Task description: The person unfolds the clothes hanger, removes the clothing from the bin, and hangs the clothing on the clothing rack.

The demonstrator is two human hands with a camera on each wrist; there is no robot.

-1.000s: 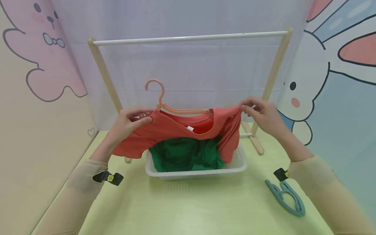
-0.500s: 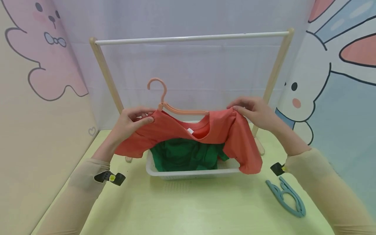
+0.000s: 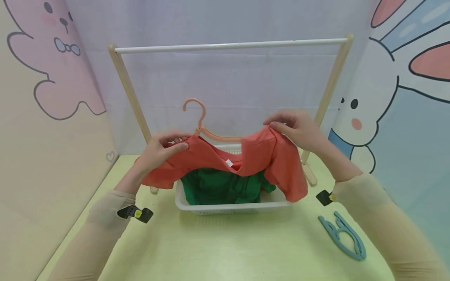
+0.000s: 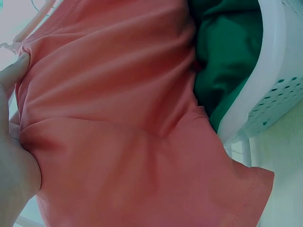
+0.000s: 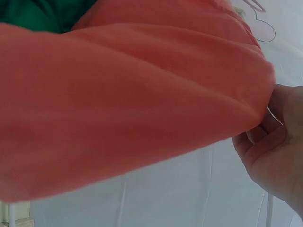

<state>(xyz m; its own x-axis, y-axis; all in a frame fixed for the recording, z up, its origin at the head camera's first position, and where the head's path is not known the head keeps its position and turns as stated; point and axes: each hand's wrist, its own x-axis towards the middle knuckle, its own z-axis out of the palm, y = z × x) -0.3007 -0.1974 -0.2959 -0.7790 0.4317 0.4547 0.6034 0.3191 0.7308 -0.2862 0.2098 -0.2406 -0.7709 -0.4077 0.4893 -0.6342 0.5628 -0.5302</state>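
Observation:
A coral-red T-shirt (image 3: 256, 156) is held up by its shoulders, with a small white label inside its neckline. Inside it sits a peach hanger (image 3: 221, 138), whose hook rises out of the neck opening and whose arm ends are covered by cloth. My left hand (image 3: 159, 153) pinches the shirt's left-side shoulder between thumb and fingers, close to the hanger's neck. At the opposite shoulder, my right hand (image 3: 299, 129) pinches the fabric near the sleeve seam. In the right wrist view the sleeve hangs down from the right hand's fingertips (image 5: 258, 135).
Beneath the shirt stands a white basket (image 3: 225, 208) with green clothing (image 3: 225, 189) in it. Behind is a rack with a white rail (image 3: 232, 46) and wooden posts. A folded blue-grey hanger (image 3: 346, 236) lies on the table at right. Cartoon-printed walls flank both sides.
My right hand has shifted left along the shirt's shoulder, and the sleeve on that side has dropped into view. The left hand, shirt and hanger have drifted slightly right.

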